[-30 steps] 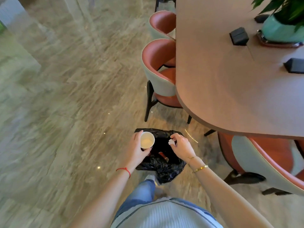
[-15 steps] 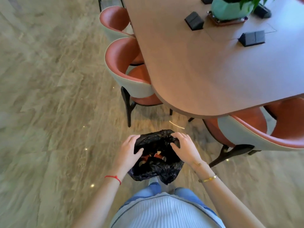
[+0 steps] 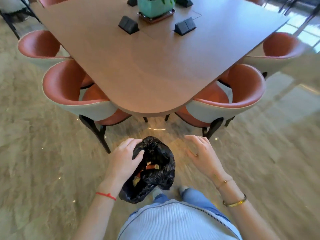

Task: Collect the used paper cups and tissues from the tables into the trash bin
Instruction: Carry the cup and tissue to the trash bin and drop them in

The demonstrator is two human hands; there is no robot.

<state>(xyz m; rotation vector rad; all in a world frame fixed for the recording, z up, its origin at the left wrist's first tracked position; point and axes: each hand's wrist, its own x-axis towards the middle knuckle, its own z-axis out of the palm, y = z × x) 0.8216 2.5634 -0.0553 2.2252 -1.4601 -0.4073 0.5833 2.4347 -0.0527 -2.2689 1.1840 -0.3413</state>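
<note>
A crumpled black trash bag (image 3: 155, 177) hangs in front of my legs, its mouth open toward me. Inside it I see bits of used cups (image 3: 153, 167), orange and cream. My left hand (image 3: 124, 158) grips the bag's left rim, thumb curled over the plastic. My right hand (image 3: 201, 153) hovers to the right of the bag, apart from it, fingers loosely spread and holding nothing. No cup or tissue shows on the table.
A long brown table (image 3: 155, 66) stretches ahead, carrying a green plant pot (image 3: 154, 6) and two black socket blocks (image 3: 129, 25). Orange-and-grey chairs (image 3: 72, 94) flank both sides, tucked under the rounded table end. Glossy marble floor (image 3: 43, 161) lies all around.
The white cup and tissue I held a second ago are gone from my hands. My right hand has let go of the bag rim and moved right. My view has swung to face the table end.
</note>
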